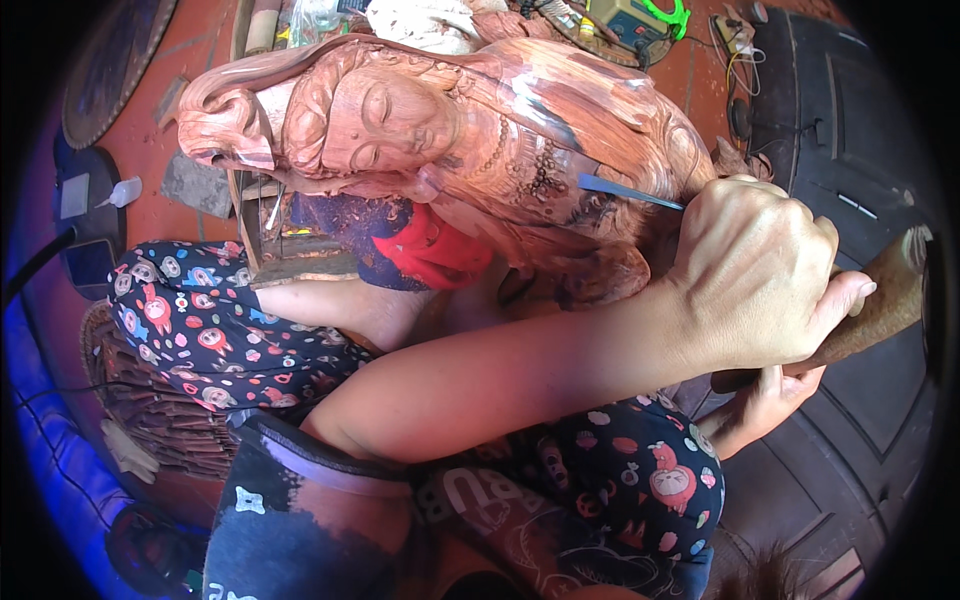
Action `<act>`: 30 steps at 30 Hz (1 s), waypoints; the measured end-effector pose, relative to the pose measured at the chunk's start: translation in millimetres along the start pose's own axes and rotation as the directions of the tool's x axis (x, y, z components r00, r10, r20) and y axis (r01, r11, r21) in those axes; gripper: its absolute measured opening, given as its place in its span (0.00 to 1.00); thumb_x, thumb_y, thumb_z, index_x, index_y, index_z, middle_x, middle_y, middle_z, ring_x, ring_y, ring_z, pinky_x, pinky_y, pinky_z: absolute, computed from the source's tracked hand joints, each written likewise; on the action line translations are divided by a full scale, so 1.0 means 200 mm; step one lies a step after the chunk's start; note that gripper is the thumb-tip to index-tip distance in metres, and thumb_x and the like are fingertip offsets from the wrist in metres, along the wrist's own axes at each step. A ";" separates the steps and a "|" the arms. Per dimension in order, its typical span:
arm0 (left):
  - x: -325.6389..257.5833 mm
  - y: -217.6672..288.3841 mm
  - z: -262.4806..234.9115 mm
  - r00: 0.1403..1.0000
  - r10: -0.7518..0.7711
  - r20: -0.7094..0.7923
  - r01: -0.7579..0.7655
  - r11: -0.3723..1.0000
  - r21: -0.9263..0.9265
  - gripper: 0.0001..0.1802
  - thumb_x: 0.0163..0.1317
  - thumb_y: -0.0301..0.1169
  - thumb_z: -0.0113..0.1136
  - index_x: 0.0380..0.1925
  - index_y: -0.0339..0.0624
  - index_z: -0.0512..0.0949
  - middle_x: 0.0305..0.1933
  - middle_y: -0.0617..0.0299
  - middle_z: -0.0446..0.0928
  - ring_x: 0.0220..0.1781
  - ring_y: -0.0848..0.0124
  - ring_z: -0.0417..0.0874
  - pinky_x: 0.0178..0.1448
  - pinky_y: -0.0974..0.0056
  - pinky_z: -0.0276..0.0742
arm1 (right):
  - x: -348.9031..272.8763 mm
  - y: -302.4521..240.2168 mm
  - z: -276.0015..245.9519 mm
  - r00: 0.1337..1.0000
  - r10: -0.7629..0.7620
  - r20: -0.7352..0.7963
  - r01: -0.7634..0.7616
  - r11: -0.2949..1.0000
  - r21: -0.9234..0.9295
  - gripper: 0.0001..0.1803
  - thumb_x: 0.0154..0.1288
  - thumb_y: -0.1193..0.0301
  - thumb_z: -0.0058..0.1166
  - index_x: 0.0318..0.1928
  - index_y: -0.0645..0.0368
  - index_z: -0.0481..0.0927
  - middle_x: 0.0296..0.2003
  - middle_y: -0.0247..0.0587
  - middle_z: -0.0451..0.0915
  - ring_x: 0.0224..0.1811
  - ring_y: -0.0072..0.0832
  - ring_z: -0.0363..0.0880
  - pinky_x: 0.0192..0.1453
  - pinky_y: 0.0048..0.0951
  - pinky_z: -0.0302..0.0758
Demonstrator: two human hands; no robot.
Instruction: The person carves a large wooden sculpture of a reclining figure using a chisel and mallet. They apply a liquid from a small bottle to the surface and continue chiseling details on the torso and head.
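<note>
A reddish-brown wood carving (560,110) of a robed figure lies on its side across the upper middle, its carved head toward the left. My left hand (750,270) is closed in a fist around a chisel (625,190), with only the narrow metal blade showing. The blade points left over the figure's robe, close to small dark carved beads and crumbs of wood. Lower and partly behind the left hand, my right hand (770,405) grips a thick brown wooden mallet (880,290) that slants up to the right. Its fingers are partly hidden.
Bundled brown wooden sticks or handles (165,420) lie at the left. A wooden crate edge (300,268) stands under the carving. Beyond it are a white cloth (420,25), a green box (625,20) and cables. A dark panelled board (850,400) spreads at the right.
</note>
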State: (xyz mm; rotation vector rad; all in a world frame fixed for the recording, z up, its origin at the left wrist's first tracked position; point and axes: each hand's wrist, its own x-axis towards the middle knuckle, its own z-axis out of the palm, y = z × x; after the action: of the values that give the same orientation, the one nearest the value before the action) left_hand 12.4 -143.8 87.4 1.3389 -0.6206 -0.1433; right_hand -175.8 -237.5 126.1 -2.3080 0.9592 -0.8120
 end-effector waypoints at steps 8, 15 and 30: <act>0.01 0.01 -0.01 0.999 0.022 -0.033 -0.024 0.998 -0.057 0.23 0.48 0.48 0.65 0.14 0.37 0.80 0.14 0.50 0.76 0.20 0.56 0.81 0.31 0.54 0.76 | -0.04 0.02 0.00 0.997 -0.010 -0.077 0.018 0.995 0.101 0.28 0.55 0.76 0.65 0.57 0.67 0.71 0.53 0.43 0.76 0.52 0.29 0.76 0.61 0.31 0.68; 0.00 0.01 0.00 0.997 0.015 -0.079 -0.020 0.998 -0.057 0.23 0.47 0.48 0.66 0.13 0.38 0.79 0.14 0.51 0.75 0.20 0.55 0.80 0.30 0.53 0.75 | -0.05 -0.04 0.05 0.989 0.038 -0.140 -0.020 0.991 0.130 0.26 0.57 0.77 0.64 0.56 0.67 0.71 0.51 0.42 0.77 0.51 0.27 0.76 0.59 0.30 0.70; 0.02 0.04 -0.04 0.995 -0.022 -0.099 0.016 0.998 -0.068 0.21 0.44 0.46 0.68 0.13 0.37 0.79 0.14 0.51 0.75 0.20 0.55 0.80 0.31 0.54 0.75 | -0.05 0.01 -0.04 0.998 -0.029 -0.062 0.030 0.999 0.018 0.27 0.56 0.80 0.63 0.56 0.68 0.71 0.51 0.42 0.76 0.51 0.27 0.75 0.60 0.28 0.68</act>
State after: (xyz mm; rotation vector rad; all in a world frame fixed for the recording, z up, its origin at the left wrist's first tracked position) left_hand 18.4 -135.9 96.0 1.2797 -0.5152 -0.1111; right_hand -188.8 -233.1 126.7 -2.2977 0.9417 -0.9059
